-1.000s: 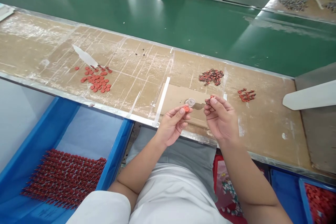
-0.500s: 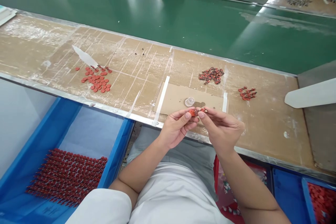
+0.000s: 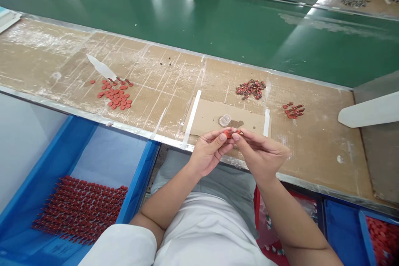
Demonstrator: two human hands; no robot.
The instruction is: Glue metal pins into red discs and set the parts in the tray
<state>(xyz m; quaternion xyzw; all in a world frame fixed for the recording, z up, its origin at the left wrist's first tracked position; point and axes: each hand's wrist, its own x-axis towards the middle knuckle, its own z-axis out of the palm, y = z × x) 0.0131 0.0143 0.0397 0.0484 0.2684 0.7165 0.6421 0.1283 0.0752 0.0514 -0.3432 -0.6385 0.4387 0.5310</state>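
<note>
My left hand pinches a small red rubber disc between thumb and fingers. My right hand pinches a thin red-and-dark part and holds it against that disc, so the fingertips of both hands nearly meet. Just beyond them, a small clear plastic cup stands on a cardboard sheet. Loose red discs lie on the bench to the left. Two small heaps of red-and-dark parts lie beyond my right hand.
A worn bench top has a metal front edge. Beyond it runs a green conveyor belt. Below left, a blue tray holds rows of red pins. Another blue tray sits lower right.
My hands have moved together since the earliest frame. The red disc and the thin part, apart then, now touch in front of the cup. Little has changed over the last half second.
</note>
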